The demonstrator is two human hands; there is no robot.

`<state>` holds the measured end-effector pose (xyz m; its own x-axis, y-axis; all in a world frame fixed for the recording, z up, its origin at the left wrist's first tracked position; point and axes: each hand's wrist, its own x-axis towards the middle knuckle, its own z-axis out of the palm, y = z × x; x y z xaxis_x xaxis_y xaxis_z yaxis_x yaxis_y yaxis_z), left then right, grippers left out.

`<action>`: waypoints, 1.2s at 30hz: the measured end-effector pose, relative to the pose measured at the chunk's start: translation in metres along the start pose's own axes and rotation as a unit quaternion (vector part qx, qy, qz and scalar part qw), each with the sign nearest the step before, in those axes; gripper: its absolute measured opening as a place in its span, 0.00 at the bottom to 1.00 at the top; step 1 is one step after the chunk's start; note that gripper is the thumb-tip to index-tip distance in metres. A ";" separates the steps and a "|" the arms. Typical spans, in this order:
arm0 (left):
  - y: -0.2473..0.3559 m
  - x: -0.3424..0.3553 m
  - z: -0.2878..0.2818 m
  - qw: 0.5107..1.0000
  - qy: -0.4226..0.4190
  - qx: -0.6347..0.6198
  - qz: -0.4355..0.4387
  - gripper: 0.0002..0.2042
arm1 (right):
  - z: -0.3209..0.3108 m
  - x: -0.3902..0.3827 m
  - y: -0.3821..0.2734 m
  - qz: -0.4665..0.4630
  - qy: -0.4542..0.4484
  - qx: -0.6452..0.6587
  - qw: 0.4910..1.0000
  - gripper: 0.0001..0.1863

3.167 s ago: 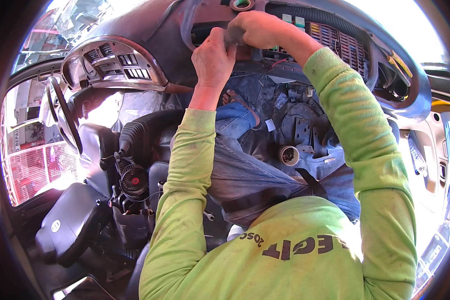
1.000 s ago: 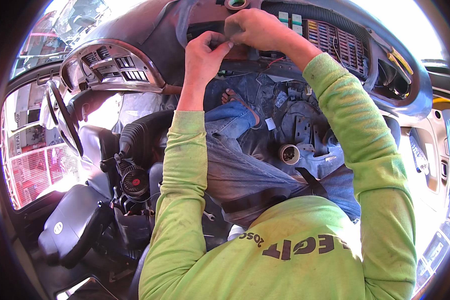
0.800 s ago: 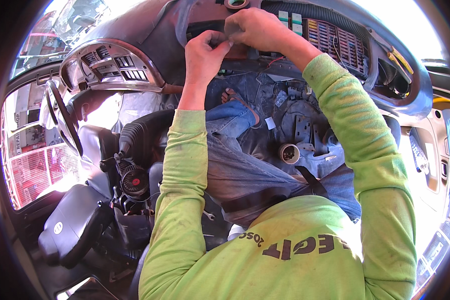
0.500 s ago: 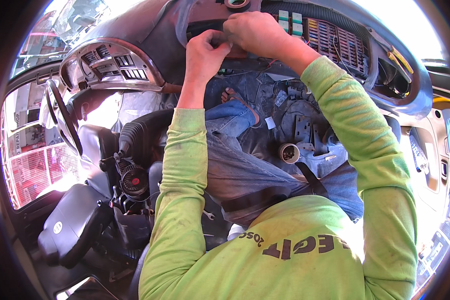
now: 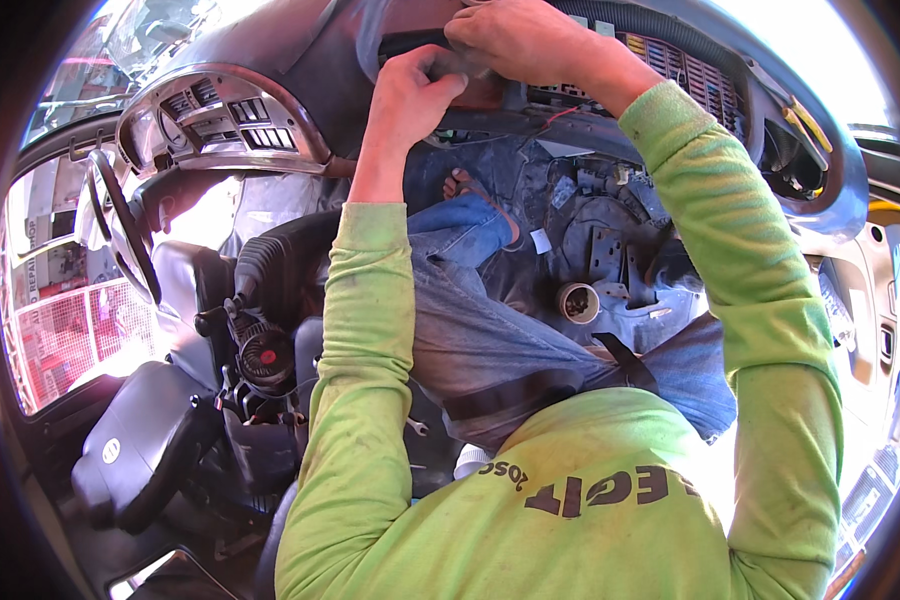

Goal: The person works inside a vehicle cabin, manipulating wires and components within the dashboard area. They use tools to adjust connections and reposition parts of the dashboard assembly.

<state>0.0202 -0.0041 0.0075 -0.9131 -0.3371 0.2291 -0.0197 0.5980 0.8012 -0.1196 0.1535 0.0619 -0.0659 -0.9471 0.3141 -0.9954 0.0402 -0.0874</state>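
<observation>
My left hand (image 5: 410, 95) is curled, thumb and fingers drawn together, at an opening in the dark dashboard (image 5: 295, 45). My right hand (image 5: 515, 45) reaches in from the right just above it, fingers bent over the same spot. Whatever their fingertips hold is small, dark and too blurred to name. To the right lies an exposed fuse panel (image 5: 690, 90), partly behind my right wrist. A thin red wire (image 5: 560, 117) runs below that hand. A yellow-handled tool (image 5: 805, 125) sits in the dashboard's right end.
At left are the instrument cluster (image 5: 240, 125), steering wheel (image 5: 110, 220), a small black fan (image 5: 265, 355) and a black seat (image 5: 130, 440). A cup of small parts (image 5: 578, 302) stands on the cluttered floor beyond my legs. A wrench (image 5: 418, 428) lies beside me.
Both hands have shifted up the picture, my right hand most, now covering more of the dashboard's top and relays. The view of the cab has shifted slightly too.
</observation>
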 end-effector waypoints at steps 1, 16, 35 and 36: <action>0.001 0.000 0.000 1.000 0.001 0.003 -0.010 0.12 | 0.000 0.000 0.001 0.011 -0.012 -0.004 1.000 0.08; 0.003 -0.004 0.002 1.000 0.004 -0.018 0.007 0.09 | 0.006 -0.002 0.001 0.103 -0.025 0.111 0.988 0.11; 0.010 0.002 -0.004 0.853 -0.093 -0.412 -0.307 0.05 | 0.020 -0.024 0.000 0.045 0.028 0.078 0.996 0.13; 0.010 0.002 -0.002 0.858 -0.086 -0.402 -0.310 0.05 | 0.019 -0.024 0.000 0.044 0.019 0.082 0.995 0.13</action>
<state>0.0189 -0.0005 0.0173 -0.8765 -0.2566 -0.4072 -0.2984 -0.3741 0.8781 -0.1168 0.1704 0.0365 -0.1572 -0.9291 0.3346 -0.9610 0.0659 -0.2686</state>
